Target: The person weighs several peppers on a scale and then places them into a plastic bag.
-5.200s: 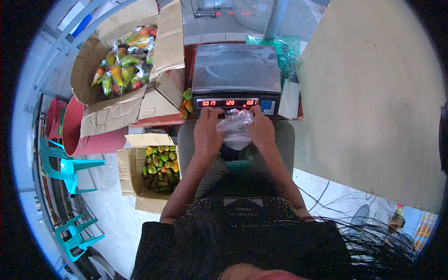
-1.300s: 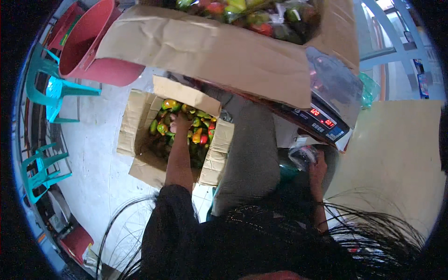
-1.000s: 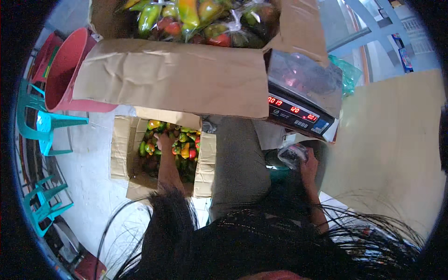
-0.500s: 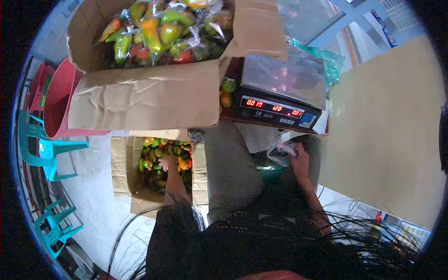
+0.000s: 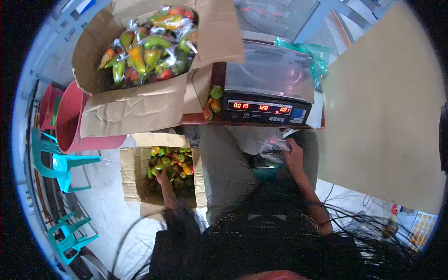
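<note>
Down in the lower cardboard box (image 5: 133,173), my left hand (image 5: 163,177) is among loose green, orange and red peppers (image 5: 175,161). Its fingers look closed about a green pepper (image 5: 159,167), partly hidden by the pile. Over my right thigh, my right hand (image 5: 292,156) pinches the edge of a clear plastic bag (image 5: 273,150). The bag hangs to the left of the fingers, and its contents, if any, cannot be made out. Beyond my knees stands a digital scale (image 5: 266,74) with a bare metal plate and lit red digits.
A larger cardboard box (image 5: 135,109) at the far left holds several bagged peppers (image 5: 149,53). Loose peppers (image 5: 214,103) lie beside the scale. Pink tubs (image 5: 70,121) and turquoise chairs (image 5: 70,163) stand left. Green plastic (image 5: 317,60) lies behind the scale; a tan board (image 5: 382,116) is right.
My left hand has shifted slightly toward me within the box, its fingers drawn closer together. My right hand still holds the bag. The view has turned a little, and the scale's first reading has changed.
</note>
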Motion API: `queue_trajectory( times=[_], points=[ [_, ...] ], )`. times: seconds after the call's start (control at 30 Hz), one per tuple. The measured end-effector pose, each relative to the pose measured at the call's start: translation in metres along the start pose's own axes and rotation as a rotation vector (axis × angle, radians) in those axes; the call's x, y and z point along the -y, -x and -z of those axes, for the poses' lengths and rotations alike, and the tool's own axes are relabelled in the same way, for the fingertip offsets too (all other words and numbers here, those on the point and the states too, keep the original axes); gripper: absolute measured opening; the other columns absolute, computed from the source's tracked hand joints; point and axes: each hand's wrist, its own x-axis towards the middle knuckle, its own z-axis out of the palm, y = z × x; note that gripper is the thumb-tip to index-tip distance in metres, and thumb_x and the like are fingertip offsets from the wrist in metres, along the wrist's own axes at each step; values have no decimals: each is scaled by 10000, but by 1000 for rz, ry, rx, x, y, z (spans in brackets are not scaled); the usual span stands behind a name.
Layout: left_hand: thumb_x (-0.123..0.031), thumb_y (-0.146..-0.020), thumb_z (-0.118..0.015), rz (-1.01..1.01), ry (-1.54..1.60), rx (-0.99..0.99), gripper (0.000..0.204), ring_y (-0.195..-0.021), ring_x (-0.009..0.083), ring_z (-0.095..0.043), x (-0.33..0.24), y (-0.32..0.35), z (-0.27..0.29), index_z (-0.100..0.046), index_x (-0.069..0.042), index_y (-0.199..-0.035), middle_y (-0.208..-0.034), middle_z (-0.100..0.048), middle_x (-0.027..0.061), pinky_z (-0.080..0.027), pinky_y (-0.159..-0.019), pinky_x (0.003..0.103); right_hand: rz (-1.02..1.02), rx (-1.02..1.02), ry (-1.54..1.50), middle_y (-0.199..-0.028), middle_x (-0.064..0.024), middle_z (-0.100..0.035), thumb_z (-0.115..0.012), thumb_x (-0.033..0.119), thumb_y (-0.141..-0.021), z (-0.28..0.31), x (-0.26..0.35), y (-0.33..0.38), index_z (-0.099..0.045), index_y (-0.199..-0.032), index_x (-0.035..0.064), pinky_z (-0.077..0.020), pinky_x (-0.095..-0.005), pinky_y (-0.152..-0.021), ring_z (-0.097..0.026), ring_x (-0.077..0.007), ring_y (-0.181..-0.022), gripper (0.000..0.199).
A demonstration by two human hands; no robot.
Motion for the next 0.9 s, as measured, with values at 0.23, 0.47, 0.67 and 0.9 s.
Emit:
queue_trajectory(
  times=[0.23,0.47,0.67,0.9],
  points=[
    [-191,-781,-580,-77,-89,313,351,-805,185,-578,-93,79,-25,-499,-7,-1068,-950,-573,85,-500,-681,330,-106,34,-66,-931,-201,-580,-588,48,-653,6,7,0,-503,-1020,-21,-426,-386,-773,-554,-358,-866,383],
    [-159,-766,-601,-38,-53,844,423,-997,201,-479,-181,184,-157,-422,-75,-1139,-1075,-495,56,-436,-779,361,-33,-102,-233,-865,-205,-577,-568,47,-664,-4,-4,0,-521,-970,-12,-436,-365,-722,-568,-345,-833,315],
    [-229,-655,-708,-732,-663,972,524,-899,169,-516,-254,183,-320,-485,-40,-1089,-969,-544,53,-403,-807,284,-39,-133,-313,-831,-191,-584,-553,44,-692,-9,-9,-3,-532,-944,-3,-436,-331,-688,-589,-292,-801,257],
    [-295,-572,-736,-876,-1202,1123,529,-717,183,-554,-246,190,-473,-561,-8,-980,-811,-596,85,-435,-648,320,-148,-108,-390,-845,-199,-581,-578,97,-685,-7,-10,-4,-533,-940,0,-438,-347,-692,-579,-319,-796,276]
  ],
)
